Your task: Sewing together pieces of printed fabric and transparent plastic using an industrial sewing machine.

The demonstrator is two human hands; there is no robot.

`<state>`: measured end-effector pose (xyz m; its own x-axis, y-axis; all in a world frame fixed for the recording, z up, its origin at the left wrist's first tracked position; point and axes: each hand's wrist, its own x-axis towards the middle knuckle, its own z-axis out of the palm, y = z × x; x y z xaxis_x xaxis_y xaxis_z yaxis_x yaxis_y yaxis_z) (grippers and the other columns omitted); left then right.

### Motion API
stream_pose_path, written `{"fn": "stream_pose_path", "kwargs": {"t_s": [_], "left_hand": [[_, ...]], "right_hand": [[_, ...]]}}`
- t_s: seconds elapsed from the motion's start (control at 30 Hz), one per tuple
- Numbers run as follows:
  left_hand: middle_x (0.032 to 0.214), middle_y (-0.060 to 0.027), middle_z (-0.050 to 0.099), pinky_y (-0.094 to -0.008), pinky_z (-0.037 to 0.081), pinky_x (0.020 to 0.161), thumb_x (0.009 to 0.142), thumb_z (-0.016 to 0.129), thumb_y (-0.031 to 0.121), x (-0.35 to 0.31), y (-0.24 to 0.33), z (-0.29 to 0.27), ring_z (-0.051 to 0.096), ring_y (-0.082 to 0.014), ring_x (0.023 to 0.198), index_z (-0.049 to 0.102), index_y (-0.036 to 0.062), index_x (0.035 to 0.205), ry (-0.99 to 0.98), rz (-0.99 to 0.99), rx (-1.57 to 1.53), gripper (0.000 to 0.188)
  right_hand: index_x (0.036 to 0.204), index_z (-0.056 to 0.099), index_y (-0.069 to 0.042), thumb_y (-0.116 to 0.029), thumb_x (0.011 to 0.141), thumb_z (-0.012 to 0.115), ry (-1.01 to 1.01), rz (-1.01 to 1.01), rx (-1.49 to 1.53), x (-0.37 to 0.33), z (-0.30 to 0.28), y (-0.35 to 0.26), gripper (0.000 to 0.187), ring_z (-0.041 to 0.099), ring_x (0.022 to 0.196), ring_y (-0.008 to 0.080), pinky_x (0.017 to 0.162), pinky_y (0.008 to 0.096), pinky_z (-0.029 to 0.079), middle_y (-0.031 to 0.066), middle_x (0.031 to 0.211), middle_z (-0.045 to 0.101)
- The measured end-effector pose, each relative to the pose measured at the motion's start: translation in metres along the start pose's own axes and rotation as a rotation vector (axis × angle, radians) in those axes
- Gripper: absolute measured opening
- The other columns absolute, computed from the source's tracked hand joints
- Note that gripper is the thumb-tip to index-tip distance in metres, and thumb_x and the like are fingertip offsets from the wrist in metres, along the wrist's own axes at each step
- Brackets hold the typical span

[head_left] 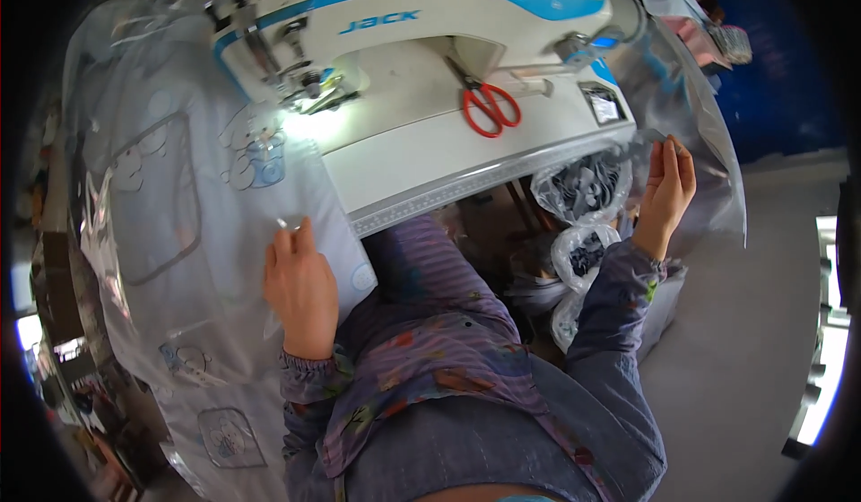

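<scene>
My left hand (303,291) rests at the right side of the pale printed fabric (233,269), its fingers bent and close together. A small shiny thing shows at those fingertips, too small to name. The fabric carries bear pictures and grey outlined shapes, and runs up beside the needle area of a white and blue sewing machine (466,17). At the right end of the machine bed, my right hand (665,192) is raised, with thumb and fingers pinching a thin greyish piece (647,140). What that piece is, I cannot make out.
Red-handled scissors (489,107) lie on the machine bed (395,157). A ruler strip (448,186) lines its front edge. Plastic bags with dark grey pieces (587,183) stand below, right of my lap. Shiny plastic sheeting (704,143) hangs behind my right hand.
</scene>
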<state>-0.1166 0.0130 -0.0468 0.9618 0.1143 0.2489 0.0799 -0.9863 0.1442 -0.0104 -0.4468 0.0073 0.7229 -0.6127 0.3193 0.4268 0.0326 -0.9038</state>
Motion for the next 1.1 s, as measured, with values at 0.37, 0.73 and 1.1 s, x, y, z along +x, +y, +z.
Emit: {"fn": "stream_pose_path", "kwargs": {"t_s": [0.37, 0.73, 1.1], "left_hand": [[0.09, -0.0089, 0.061, -0.0394, 0.051, 0.071, 0.078, 0.062, 0.005, 0.084, 0.023, -0.076, 0.063, -0.0254, 0.087, 0.065, 0.0045, 0.084, 0.229, 0.143, 0.056, 0.007], [0.094, -0.0103, 0.058, -0.0375, 0.053, 0.073, 0.081, 0.062, 0.007, 0.043, 0.008, -0.039, 0.062, -0.0274, 0.086, 0.06, 0.0038, 0.102, 0.13, 0.12, -0.186, 0.022], [0.092, -0.009, 0.06, -0.0422, 0.052, 0.063, 0.092, 0.065, 0.016, 0.029, -0.015, 0.019, 0.066, -0.0309, 0.077, 0.063, 0.0096, 0.12, 0.07, -0.05, -0.295, 0.029]], "right_hand": [[0.126, 0.059, -0.005, -0.024, 0.096, 0.066, -1.524, 0.216, 0.045, -0.321, 0.312, 0.038, 0.037, 0.055, 0.112, 0.0135, 0.097, 0.0279, 0.043, 0.0052, 0.124, 0.059], [0.091, 0.065, -0.002, -0.026, 0.087, 0.07, -1.009, 0.011, -0.689, -0.232, 0.272, 0.093, 0.025, 0.066, 0.071, 0.0405, 0.065, 0.0451, 0.052, 0.0192, 0.077, 0.068], [0.084, 0.067, -0.003, -0.023, 0.086, 0.071, -1.135, -0.039, -0.856, -0.203, 0.269, 0.084, 0.021, 0.067, 0.067, 0.0354, 0.062, 0.0422, 0.052, 0.0152, 0.071, 0.068]]}}
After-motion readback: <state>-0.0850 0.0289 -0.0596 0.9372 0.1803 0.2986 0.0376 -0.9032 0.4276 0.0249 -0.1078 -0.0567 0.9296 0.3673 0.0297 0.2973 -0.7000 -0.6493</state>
